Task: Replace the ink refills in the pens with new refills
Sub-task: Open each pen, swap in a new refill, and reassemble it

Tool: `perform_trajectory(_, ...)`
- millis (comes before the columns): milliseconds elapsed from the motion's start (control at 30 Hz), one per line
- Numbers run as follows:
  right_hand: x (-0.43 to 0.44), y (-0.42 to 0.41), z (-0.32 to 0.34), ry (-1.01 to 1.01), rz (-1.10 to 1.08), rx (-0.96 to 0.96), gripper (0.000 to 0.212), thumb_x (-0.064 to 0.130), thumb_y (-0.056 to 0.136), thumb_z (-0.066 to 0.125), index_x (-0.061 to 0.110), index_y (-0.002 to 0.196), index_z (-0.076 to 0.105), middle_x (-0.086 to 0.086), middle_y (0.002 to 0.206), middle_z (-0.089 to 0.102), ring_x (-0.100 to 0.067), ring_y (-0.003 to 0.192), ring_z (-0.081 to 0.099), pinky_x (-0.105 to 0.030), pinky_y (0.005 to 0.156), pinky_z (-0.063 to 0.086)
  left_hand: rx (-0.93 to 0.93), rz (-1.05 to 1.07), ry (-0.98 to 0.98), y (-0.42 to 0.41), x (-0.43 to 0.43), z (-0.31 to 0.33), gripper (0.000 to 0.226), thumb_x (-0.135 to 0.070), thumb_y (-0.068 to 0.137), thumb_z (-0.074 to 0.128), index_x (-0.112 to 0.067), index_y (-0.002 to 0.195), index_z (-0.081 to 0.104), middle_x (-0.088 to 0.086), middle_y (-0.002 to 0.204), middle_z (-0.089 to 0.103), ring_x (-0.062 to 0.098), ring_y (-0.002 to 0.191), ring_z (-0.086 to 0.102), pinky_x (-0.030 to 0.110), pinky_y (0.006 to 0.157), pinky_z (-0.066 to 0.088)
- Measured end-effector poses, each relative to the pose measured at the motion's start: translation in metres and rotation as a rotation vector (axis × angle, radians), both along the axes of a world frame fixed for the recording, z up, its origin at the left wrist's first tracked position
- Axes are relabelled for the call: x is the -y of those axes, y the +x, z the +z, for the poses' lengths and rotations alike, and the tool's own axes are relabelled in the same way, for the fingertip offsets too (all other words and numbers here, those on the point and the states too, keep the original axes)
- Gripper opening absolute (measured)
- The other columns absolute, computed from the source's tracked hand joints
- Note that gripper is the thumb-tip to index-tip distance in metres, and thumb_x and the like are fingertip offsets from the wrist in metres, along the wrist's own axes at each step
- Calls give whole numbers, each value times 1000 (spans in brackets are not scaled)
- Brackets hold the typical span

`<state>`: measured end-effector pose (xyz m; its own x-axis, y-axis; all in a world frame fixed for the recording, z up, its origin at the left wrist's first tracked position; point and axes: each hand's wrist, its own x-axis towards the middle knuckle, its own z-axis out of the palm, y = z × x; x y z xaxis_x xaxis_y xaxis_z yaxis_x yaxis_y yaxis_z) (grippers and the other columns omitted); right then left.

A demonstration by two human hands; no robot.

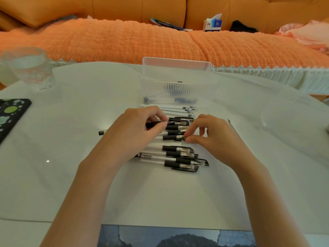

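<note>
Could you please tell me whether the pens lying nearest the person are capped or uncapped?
Capped: clear caps with black clips cover the metal tips of these pens.

We see only our own two arms, bare from the bottom edge of the view up to the fingertips. Our left forearm (pixel 85 193) and right forearm (pixel 267 198) are slim and smooth, narrowing at the wrists. Our left hand (pixel 135 131) and right hand (pixel 219 138) are bare as well, with slender fingers; the nails are too small to judge.
</note>
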<state>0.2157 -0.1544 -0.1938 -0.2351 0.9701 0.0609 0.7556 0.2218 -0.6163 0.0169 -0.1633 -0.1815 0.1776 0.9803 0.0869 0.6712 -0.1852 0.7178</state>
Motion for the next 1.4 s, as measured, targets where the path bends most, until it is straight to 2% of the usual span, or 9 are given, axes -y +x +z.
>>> perform_trajectory(167, 1, 4, 5, 46, -47, -270, 9, 15, 84, 68, 23, 82, 66, 11, 76, 67, 1, 71, 58, -9, 63, 42, 14, -3, -1, 0, -1, -1, 5, -35, 88, 61, -37, 91, 64, -16, 84, 66, 1, 84, 60, 22, 74, 48)
perform_trajectory(267, 2, 3, 6, 38, -40, -322, 10, 12, 83, 68, 22, 84, 68, 11, 73, 67, -1, 67, 59, -19, 66, 49, 24, -10, -4, 1, 0, 0, 7, -34, 88, 62, -37, 92, 65, -17, 82, 65, 1, 82, 59, 17, 70, 46)
perform_trajectory(467, 2, -3, 9, 43, -43, -448, 16, 5, 81, 70, 21, 84, 71, 11, 71, 69, -5, 71, 66, -13, 71, 49, 39, -26, -7, 3, 0, 0, 7, -33, 86, 65, -36, 92, 65, -17, 81, 66, -7, 79, 56, 6, 64, 39)
perform_trajectory(567, 3, -7, 10, 28, -33, -521, 17, 1, 79, 71, 18, 82, 70, 8, 70, 69, -4, 66, 65, -11, 67, 48, 55, -22, 2, 4, 0, 1, 7, -34, 84, 67, -35, 90, 63, -16, 81, 66, -7, 81, 57, 11, 72, 44)
perform_trajectory(700, 2, -9, 9, 22, -19, -528, 17, 1, 79, 71, 18, 82, 68, 5, 71, 69, -6, 65, 64, -13, 68, 50, 86, -7, 10, 5, 0, 2, 8, -33, 83, 68, -33, 87, 62, -14, 82, 67, -4, 82, 61, 21, 82, 49)
perform_trajectory(867, 2, -11, 9, 23, -3, -536, 15, 4, 81, 70, 20, 82, 68, 12, 67, 67, -2, 62, 61, -13, 66, 48, 83, -6, 12, 5, 0, 2, 8, -33, 83, 69, -31, 88, 62, -12, 84, 68, -1, 84, 62, 26, 84, 50)
perform_trajectory(1067, 0, -12, 5, 39, -31, -466, 7, 15, 82, 70, 22, 85, 70, 11, 73, 68, -2, 67, 60, -26, 70, 53, 88, -7, 16, 7, 1, 2, 8, -33, 83, 69, -30, 88, 63, -12, 83, 68, -1, 82, 62, 16, 77, 47)
perform_trajectory(1300, 1, -18, 4, 26, 3, -477, 4, 17, 85, 68, 20, 84, 69, 10, 72, 68, -2, 67, 62, -15, 64, 48, 111, -27, 38, 9, 2, 3, 8, -33, 83, 67, -30, 89, 62, -12, 80, 68, 2, 81, 63, 28, 82, 51)
perform_trajectory(1400, 1, -21, 2, 5, 3, -449, 9, 22, 89, 62, 17, 85, 69, 6, 71, 69, -4, 65, 62, -16, 63, 48, 111, -35, 37, 10, 2, 3, 7, -31, 84, 67, -29, 89, 62, -11, 81, 69, 2, 83, 63, 32, 86, 51)
